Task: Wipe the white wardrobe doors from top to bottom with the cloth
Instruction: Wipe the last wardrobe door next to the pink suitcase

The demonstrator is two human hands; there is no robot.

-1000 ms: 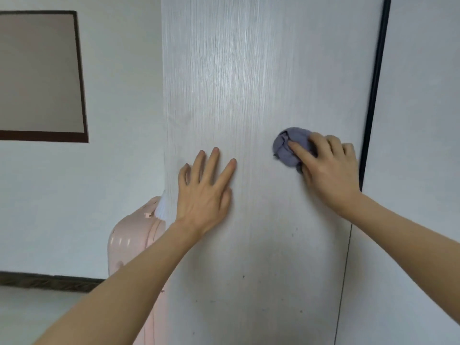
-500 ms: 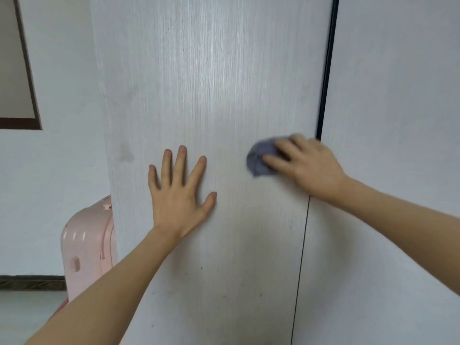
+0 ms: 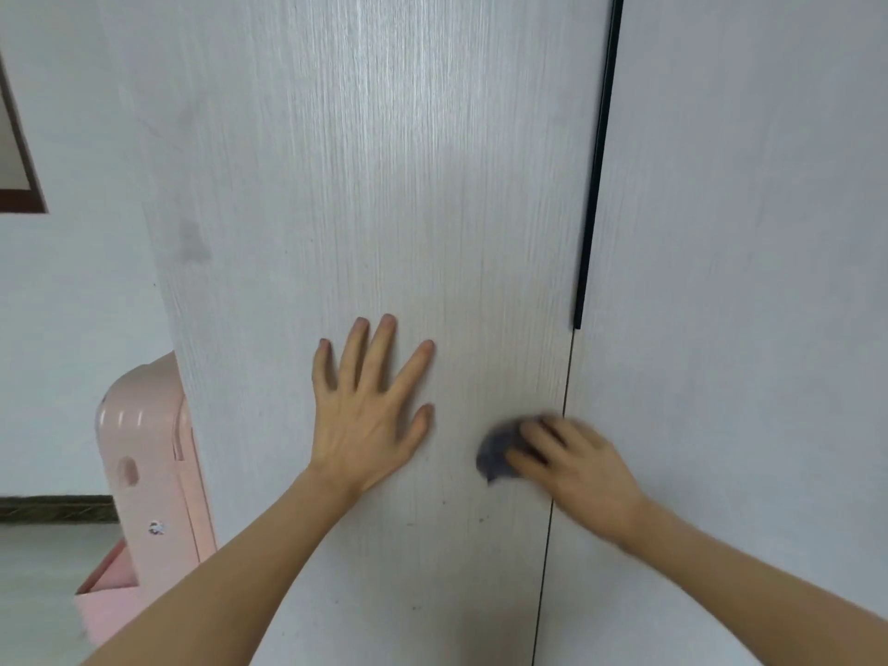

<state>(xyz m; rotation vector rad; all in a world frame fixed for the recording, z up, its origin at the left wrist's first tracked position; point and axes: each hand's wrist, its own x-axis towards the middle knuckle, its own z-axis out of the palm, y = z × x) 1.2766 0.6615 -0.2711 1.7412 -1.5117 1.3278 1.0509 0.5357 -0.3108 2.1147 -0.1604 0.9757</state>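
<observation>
A white wood-grain wardrobe door (image 3: 384, 161) fills the middle of the view. A second white door (image 3: 745, 233) stands to its right, past a thin seam and a black strip handle (image 3: 596, 161). My left hand (image 3: 370, 415) rests flat on the left door with its fingers spread. My right hand (image 3: 572, 463), blurred by motion, presses a bunched grey-blue cloth (image 3: 495, 454) against the left door close to the seam. Most of the cloth is hidden under the fingers.
A pink suitcase (image 3: 149, 483) stands left of the wardrobe, against the white wall (image 3: 72, 329). A dark-framed panel (image 3: 19, 161) hangs on that wall at upper left. A dark skirting (image 3: 53, 507) runs along the floor. A grey smudge (image 3: 192, 242) marks the left door.
My right hand has carried the cloth down the left door, from the handle's lower end to well below it. The view has shifted. My left hand stays flat on the door.
</observation>
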